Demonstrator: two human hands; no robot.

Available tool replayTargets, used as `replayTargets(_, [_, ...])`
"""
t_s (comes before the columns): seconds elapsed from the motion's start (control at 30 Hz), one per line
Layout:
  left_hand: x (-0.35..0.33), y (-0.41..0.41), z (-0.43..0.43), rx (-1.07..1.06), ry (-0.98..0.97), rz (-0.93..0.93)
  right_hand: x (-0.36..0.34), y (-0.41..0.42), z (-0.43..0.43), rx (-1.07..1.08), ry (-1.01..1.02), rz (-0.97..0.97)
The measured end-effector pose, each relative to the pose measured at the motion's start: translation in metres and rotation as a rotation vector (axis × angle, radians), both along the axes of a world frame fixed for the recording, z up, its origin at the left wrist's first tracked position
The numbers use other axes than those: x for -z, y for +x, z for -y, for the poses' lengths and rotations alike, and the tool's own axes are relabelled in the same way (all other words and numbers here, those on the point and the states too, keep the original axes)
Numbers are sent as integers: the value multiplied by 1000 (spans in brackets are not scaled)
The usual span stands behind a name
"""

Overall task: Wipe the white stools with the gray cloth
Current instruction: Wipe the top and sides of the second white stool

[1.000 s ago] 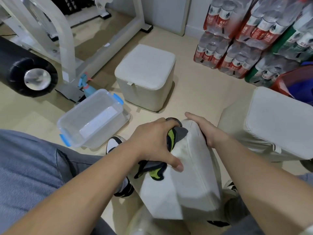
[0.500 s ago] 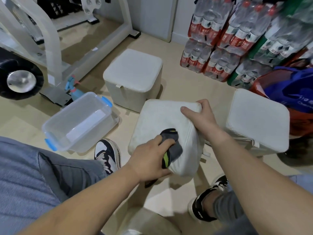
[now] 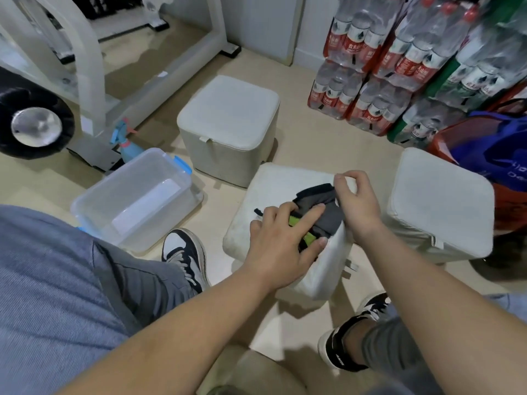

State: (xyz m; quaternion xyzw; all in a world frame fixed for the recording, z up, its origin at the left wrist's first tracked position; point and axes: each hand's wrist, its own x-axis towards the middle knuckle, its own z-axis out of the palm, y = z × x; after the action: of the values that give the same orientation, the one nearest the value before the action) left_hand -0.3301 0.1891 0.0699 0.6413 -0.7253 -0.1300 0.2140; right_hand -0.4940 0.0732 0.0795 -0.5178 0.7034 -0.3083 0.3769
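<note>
Pressing down with extended, spread fingers, the left hand (image 3: 281,245) lies on the gray cloth (image 3: 326,208) and holds it flat against the top of the tilted stool (image 3: 271,186) at frame center. Nothing is grasped: index finger and thumb lie either side of the cloth's yellow-green section. The right hand (image 3: 356,202), directly right of the cloth, has its fingers curled and pinches the cloth's right edge near the stool's upper right corner. The cloth is bunched, dark gray with a black border, and sits between the two hands, touching both, on the right half of the stool top.

A second stool (image 3: 228,109) stands upright above center. A third stool (image 3: 439,201) stands at right, near the tilted one. A clear plastic bin (image 3: 134,199) with blue latches rests on the floor at left of center, with a blue spray bottle (image 3: 127,142) just behind it. Bottled-water packs (image 3: 399,67) are stacked at upper right.
</note>
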Motion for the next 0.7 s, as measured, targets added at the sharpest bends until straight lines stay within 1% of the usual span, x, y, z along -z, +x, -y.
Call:
replayTargets(0.07, [9,8,10,-33,-16,20,5,-8,1,49,19,15])
replayTargets(0.1, [14,17,15,-69,5,26,7,-11,1,72,27,28])
replayTargets(0.17, [25,43,25,-191,136,11,10,-17,2,124,39,49])
replayTargets(0.23, [34,66,37,-366,294,-85,11,-21,1,145,49,57])
replayTargets(0.27, [35,69,40,-435,348,-135,12,-21,0,143,53,53])
replayTargets(0.3, [29,62,41,-459,358,-156,13,-20,0,137,53,42])
replayTargets(0.33, [20,48,37,-435,333,-164,13,-18,-2,131,52,28])
replayTargets(0.37, [10,29,31,-366,270,-180,12,-15,-3,125,49,17])
replayTargets(0.43, [-9,-9,9,-98,158,-197,8,-13,-5,109,57,7])
replayTargets(0.47, [-12,-17,0,33,118,-177,6,-14,-5,96,62,10])
replayTargets(0.5, [-10,-15,-1,113,90,-157,5,-14,-5,78,64,16])
replayTargets(0.53, [-6,-4,3,141,78,-126,3,-14,-6,59,61,20])
replayTargets(0.57, [1,10,9,110,74,-83,1,-13,-6,40,50,22])
replayTargets(0.6, [7,24,14,24,94,-49,-1,-11,-6,28,36,25])
replayTargets(0.63, [13,37,20,-112,140,-53,-2,-9,-6,15,26,28])
replayTargets(0.7, [17,57,31,-421,275,-189,-5,-2,-5,-20,14,18])
